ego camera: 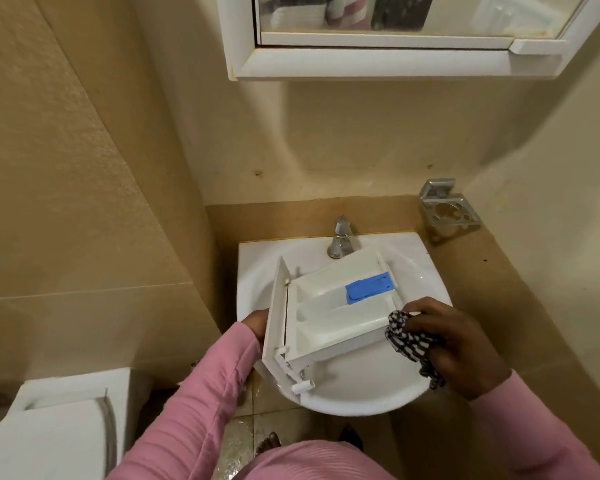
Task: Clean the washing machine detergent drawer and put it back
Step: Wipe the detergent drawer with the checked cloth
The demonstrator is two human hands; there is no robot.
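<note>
One detergent drawer [336,317] is all you're dealing with, and it's hanging over the sink [361,396], tilted, with its open side facing up at you. Your left grip [255,323] holds it by the front panel [274,320], though most of that hand is hidden behind the panel. Your right grip [458,344] is bunched round one black-and-white cloth [407,341], which is touching the drawer's near right corner. My guess is it's light, stiff moulded plastic and slick if wet, so hold it by the panel or the side walls. I'd stay off the thin clips and pegs sticking out at the lower left corner, since those look like the bits that would snap. The cloth is soft and floppy, so it should push down into the channels fine. Count-wise I make it three compartments, though the angle makes that a bit iffy, plus one blue flap [369,287] in the far one. One tap [340,239] sits just behind the drawer.
</note>
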